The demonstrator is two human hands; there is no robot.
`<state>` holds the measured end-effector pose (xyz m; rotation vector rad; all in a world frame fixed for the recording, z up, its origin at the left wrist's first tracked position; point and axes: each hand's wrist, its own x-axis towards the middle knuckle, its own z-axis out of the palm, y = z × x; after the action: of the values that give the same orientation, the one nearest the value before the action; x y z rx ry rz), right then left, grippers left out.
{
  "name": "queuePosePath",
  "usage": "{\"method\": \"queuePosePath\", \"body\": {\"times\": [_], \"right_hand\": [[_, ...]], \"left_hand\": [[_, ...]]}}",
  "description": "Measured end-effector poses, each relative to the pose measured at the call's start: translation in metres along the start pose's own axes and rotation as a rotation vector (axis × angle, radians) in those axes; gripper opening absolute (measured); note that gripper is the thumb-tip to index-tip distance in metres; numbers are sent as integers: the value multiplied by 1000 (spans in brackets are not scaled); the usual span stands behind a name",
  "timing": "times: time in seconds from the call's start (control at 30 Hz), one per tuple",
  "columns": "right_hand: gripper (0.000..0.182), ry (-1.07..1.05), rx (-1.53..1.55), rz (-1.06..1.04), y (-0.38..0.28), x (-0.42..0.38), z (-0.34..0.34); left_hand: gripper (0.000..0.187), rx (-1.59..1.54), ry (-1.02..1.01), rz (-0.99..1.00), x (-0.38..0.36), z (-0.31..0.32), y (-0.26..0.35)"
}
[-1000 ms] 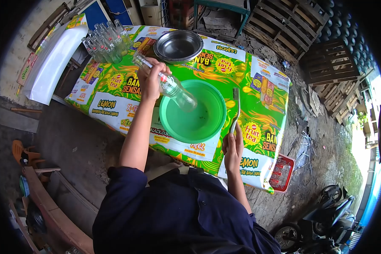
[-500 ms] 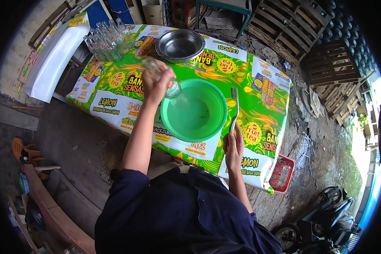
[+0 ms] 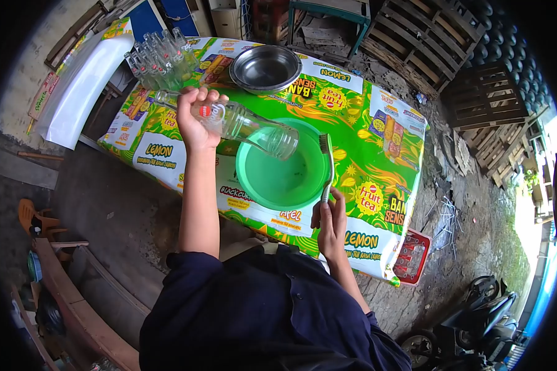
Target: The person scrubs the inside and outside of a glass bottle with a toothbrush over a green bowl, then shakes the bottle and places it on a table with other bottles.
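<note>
My left hand (image 3: 199, 119) is wrapped round a clear glass bottle (image 3: 247, 128) with a red and white label. The bottle lies nearly level, its neck towards the left and its base over a green plastic basin (image 3: 244, 191). Water appears to stand in the basin, with small dark specks in it. In my right hand (image 3: 332, 224), beside the basin's right rim, is a long-handled brush (image 3: 330, 167). Its dark bristles point up and left, near the rim.
Several glass bottles (image 3: 158, 62) stand at the table's far left corner. A metal bowl (image 3: 265, 69) sits behind the basin. A printed green and white cloth (image 3: 377, 179) covers the table. A red crate (image 3: 413, 256) is on the floor at right, with wooden pallets (image 3: 408, 40) beyond.
My left hand has moved left and the bottle has swung from slanting down into the basin to nearly level. The brush has shifted left towards the basin's rim.
</note>
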<state>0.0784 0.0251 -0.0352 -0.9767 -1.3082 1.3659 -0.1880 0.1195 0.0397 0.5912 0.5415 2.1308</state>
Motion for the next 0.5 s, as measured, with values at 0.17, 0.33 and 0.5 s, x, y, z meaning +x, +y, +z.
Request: {"method": "queuePosePath", "body": {"times": [0.17,0.33,0.5], "right_hand": [[34,-29,-69,-76,3,-10,8],[56,-107,-351,-430,3,-12,25],[59,-75,-401,-454,-19,19,31]], "left_hand": [[3,-142,-88,-19,-3,1,20],[7,-197,-105,-1,-6,3,26],[5,-205,-164,-11,-12,0,20]]}}
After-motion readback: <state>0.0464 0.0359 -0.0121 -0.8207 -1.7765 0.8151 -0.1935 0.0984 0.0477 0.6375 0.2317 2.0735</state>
